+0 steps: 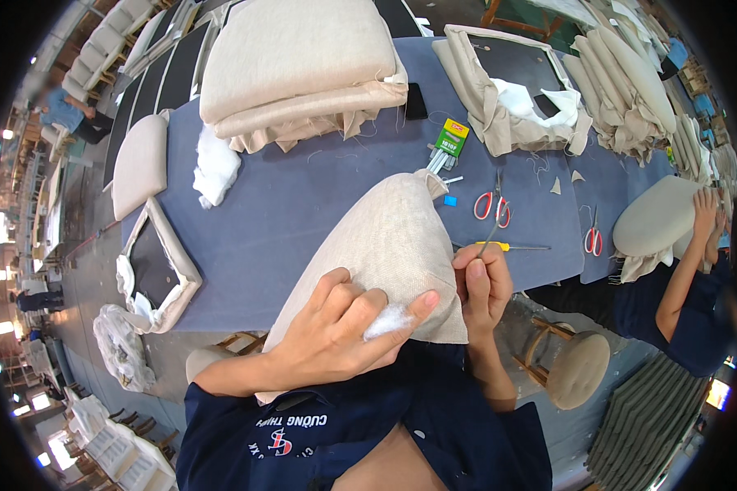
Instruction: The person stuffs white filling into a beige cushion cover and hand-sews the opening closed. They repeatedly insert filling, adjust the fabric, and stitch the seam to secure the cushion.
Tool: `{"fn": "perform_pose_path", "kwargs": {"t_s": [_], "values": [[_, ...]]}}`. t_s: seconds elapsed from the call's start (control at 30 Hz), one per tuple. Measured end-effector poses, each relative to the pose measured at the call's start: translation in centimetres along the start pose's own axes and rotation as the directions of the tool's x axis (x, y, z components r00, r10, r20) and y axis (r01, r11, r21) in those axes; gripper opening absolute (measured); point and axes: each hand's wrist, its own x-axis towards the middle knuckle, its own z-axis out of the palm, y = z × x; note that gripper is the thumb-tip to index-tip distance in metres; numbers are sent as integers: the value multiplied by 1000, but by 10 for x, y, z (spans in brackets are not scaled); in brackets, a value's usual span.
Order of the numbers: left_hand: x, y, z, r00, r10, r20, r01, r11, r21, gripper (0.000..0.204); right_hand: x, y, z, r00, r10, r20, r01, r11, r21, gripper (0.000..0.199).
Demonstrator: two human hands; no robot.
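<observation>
A beige fabric-covered cushion (368,237) is propped up in front of my chest, its narrow end toward the table. My left hand (336,323) lies against its near face, fingers curled, with a tuft of white stuffing (387,322) between thumb and fingers. At the cushion's right edge, my right hand (485,286) pinches a thin metal rod (490,231) that points up and away; its other end is hidden. Just past that hand lies a yellow-handled screwdriver (508,246). Red-handled scissors (493,209) rest a little farther off.
On the blue-grey table (262,245) are a stack of beige cushions (303,65), a green-yellow box (450,143) of staples, a black phone (417,101), white stuffing (215,168) and second scissors (593,237). At right, a co-worker's hands (707,213) touch another cushion (655,217). A stool (577,368) stands nearby.
</observation>
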Motion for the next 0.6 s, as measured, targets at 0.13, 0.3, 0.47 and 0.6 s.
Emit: {"fn": "perform_pose_path", "kwargs": {"t_s": [0.13,0.3,0.47,0.6], "values": [[1,3,-3,1000,1,23,-2,999,43,74,0,0,0,1000,-12,0,12,1000,-9,23],[10,-1,-10,999,-11,40,10,1000,19,74,0,4,-1,999,-29,-21,28,1000,-7,24],[12,-2,-6,1000,9,-15,-9,1000,1,75,1,4,2,1000,-26,-17,26,1000,-7,24],[2,-18,2,991,91,-97,-104,985,-139,68,3,8,2,996,-45,-78,41,998,-57,23]]}}
